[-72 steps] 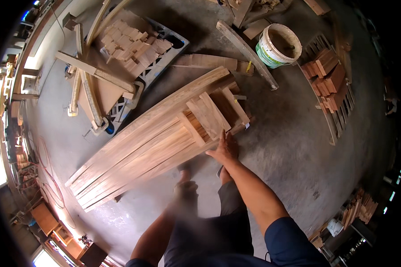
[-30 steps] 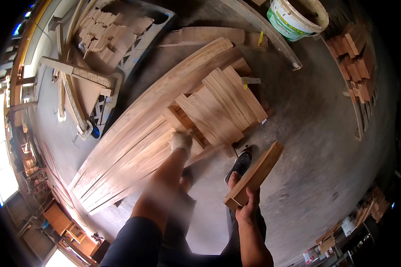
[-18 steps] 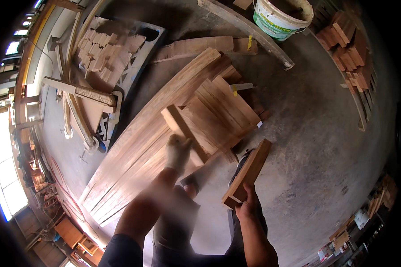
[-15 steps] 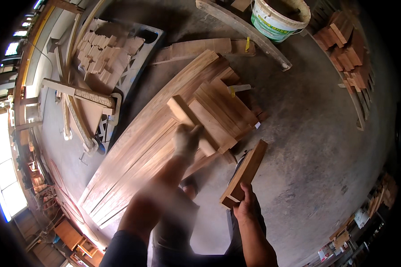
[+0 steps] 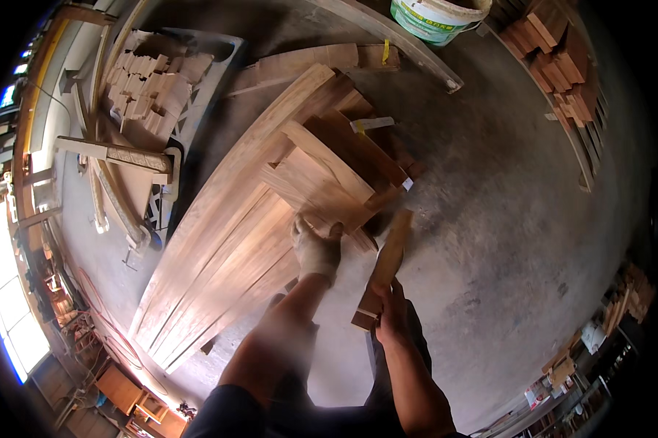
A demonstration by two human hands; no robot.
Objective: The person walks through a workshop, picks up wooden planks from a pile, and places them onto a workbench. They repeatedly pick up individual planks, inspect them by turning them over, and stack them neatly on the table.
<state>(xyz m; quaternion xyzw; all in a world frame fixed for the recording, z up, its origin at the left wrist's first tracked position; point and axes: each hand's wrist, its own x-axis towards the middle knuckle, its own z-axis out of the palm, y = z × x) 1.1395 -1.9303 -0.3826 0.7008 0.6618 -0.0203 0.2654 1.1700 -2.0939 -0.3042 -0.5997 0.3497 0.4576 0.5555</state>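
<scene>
My left hand (image 5: 316,250), in a pale work glove, is at the near edge of a stack of short boards (image 5: 311,186). Its thumb and fingers are apart. Whether the fingertips touch the wood is hard to tell. A light wooden block (image 5: 329,162) lies slantwise across the top of that stack, beside darker brown boards (image 5: 369,150). Underneath are long wooden planks (image 5: 234,233), side by side. My bare right hand (image 5: 393,310) is closed round the lower end of a wooden block (image 5: 387,266), held tilted above the floor right of the stack.
Small wood pieces (image 5: 135,87) are heaped on a stand at the upper left, near clamps (image 5: 143,157). A white and green bucket (image 5: 438,22) stands at the top beside a long beam (image 5: 395,44). Reddish blocks (image 5: 563,69) are piled on a rack at the upper right.
My left hand has let go of the light block, which now lies on the stack, and has drawn back toward me. My right hand still holds its block, turned somewhat. The view has shifted slightly.
</scene>
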